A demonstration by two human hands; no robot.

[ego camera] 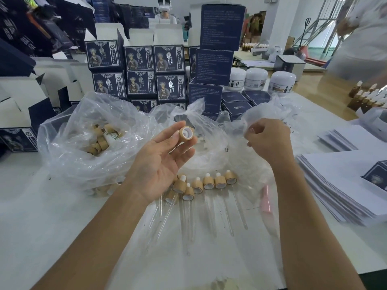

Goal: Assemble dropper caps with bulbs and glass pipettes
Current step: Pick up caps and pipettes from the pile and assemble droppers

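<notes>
My left hand [165,155] is raised palm up and pinches a wooden dropper cap [186,132] between thumb and fingertips, its white inner opening facing me. My right hand [270,139] is curled at the edge of a clear plastic bag [257,116] and pinches the film; I cannot tell whether it holds a pipette. Below my hands, several assembled droppers [209,183] with wooden caps, white bulbs and glass pipettes lie in a row on the white table [62,216]. A clear bag of loose wooden caps [98,141] sits to the left.
Stacks of dark blue printed boxes [138,76] stand behind the bags. White jars [257,78] and flat blue boxes are further back right. Piles of white folded cartons [339,185] lie at the right. Brown dropper bottles [368,97] stand at the far right, near a person in white.
</notes>
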